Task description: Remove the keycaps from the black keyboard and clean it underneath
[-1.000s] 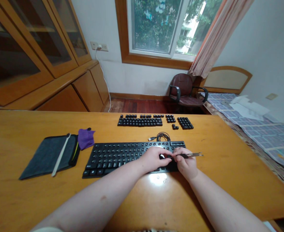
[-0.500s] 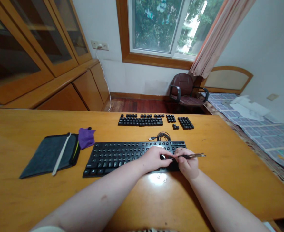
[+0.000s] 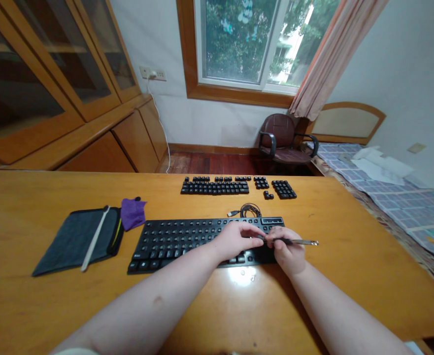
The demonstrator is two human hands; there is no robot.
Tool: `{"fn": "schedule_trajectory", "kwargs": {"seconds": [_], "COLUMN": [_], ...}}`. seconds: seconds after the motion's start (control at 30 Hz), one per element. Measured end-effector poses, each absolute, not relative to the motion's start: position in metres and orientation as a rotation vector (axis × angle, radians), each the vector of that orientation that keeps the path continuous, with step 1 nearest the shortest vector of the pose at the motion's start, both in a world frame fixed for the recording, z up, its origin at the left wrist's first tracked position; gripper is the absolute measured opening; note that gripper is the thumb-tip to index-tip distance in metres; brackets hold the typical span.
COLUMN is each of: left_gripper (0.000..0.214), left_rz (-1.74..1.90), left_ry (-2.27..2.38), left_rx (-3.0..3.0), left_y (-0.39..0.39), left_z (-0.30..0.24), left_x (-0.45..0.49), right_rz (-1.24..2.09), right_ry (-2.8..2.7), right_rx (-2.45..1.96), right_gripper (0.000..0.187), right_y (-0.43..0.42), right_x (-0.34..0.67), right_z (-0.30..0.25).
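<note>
A black keyboard frame (image 3: 180, 239) without keycaps lies on the wooden table (image 3: 35, 305). My left hand (image 3: 235, 240) rests on its right part, fingers curled and pinched toward the tool's tip. My right hand (image 3: 287, 251) is closed around a thin pen-like tool (image 3: 301, 242) held level, its tip pointing left toward my left fingers over the keyboard's right end. What the left fingers pinch is hidden. Removed black keycaps (image 3: 235, 186) are laid out in keyboard order farther back on the table.
A dark grey pouch (image 3: 77, 240) with a white stick lies left of the keyboard, a purple cloth (image 3: 132, 212) beside it. The coiled cable (image 3: 247, 211) sits behind the keyboard. A chair (image 3: 285, 140) and bed (image 3: 397, 197) stand beyond the table, with cabinets at left.
The tool in my right hand has shifted slightly right and levelled out. My left fingers have closed over the spot where a small white patch showed before.
</note>
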State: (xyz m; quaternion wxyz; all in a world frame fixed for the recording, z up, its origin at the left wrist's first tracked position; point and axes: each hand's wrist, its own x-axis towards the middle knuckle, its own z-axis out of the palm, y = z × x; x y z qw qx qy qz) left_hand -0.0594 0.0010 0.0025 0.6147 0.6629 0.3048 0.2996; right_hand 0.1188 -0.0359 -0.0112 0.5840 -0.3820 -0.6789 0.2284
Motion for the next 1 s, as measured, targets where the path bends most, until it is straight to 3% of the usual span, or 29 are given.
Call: {"fn": "schedule_trajectory", "kwargs": {"seconds": [0.2, 0.43, 0.67, 1.0], "left_gripper": [0.023, 0.021, 0.016, 0.011], "left_rz": [0.807, 0.836, 0.811, 0.786], "left_ry": [0.794, 0.847, 0.834, 0.852], "left_rx": [1.944, 2.036, 1.661, 1.33], "left_y": [-0.007, -0.009, -0.003, 0.004], "left_z": [0.011, 0.008, 0.009, 0.006], "left_x": [-0.061, -0.059, -0.059, -0.055], "right_rz": [0.696, 0.786, 0.63, 0.484], "right_ry": [-1.463, -1.474, -1.498, -1.845], "right_rx": [-0.943, -0.984, -1.063, -0.787], "right_gripper": [0.034, 0.034, 0.028, 0.024], "right_y": [-0.036, -0.037, -0.036, -0.032], "right_x": [0.111, 0.108, 0.114, 0.117], "right_z": [-0.006, -0.006, -0.019, -0.007]}}
